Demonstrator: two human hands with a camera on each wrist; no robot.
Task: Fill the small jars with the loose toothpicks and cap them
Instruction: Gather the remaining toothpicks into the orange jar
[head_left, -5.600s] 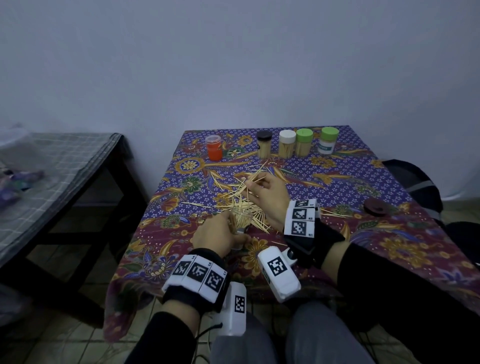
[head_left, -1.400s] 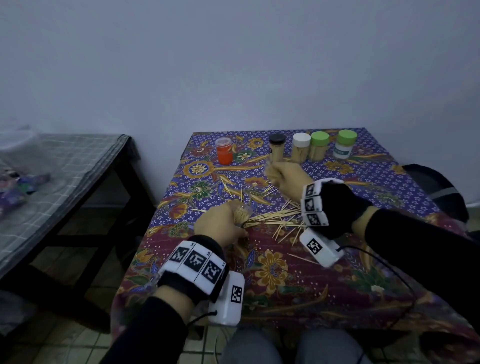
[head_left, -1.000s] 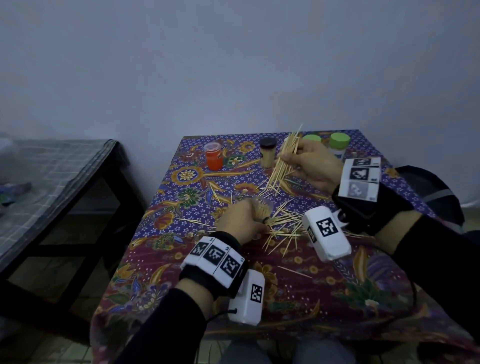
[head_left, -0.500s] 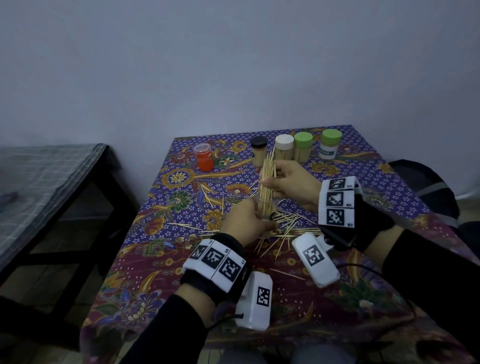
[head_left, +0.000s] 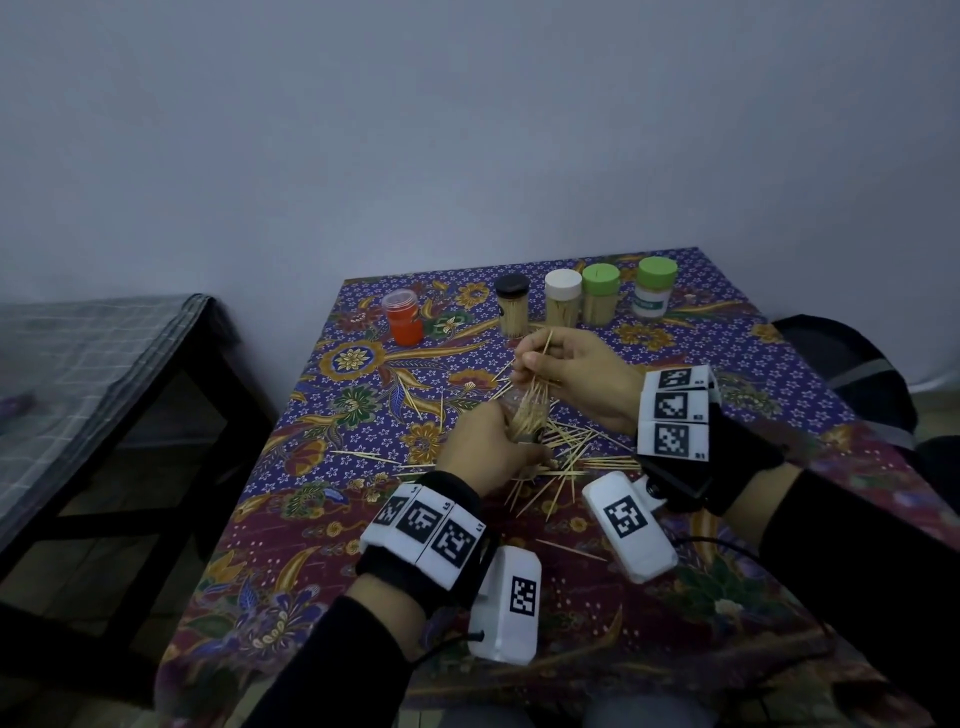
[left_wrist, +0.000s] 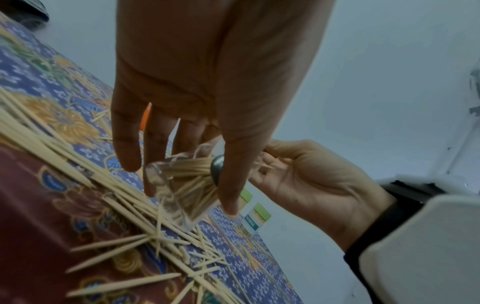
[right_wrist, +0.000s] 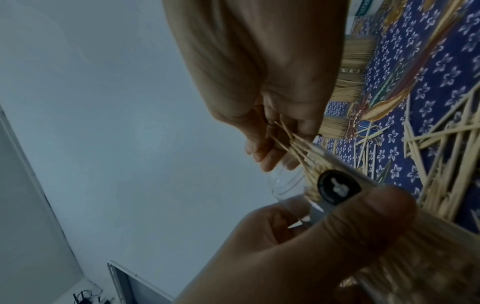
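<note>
left hand (left_wrist: 207, 98) grips clear jar (left_wrist: 179, 185) | right hand (left_wrist: 311, 181) pinches toothpicks (left_wrist: 262, 162)

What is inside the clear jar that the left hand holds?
Toothpicks fill the clear jar; the right hand feeds more in. The left hand covers its bottom.

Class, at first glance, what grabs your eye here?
Mid-table, the left hand grips a clear plastic jar while the right hand feeds in thin wooden toothpicks. More lie scattered on the floral batik tablecloth; five capped jars line its far edge.
</note>
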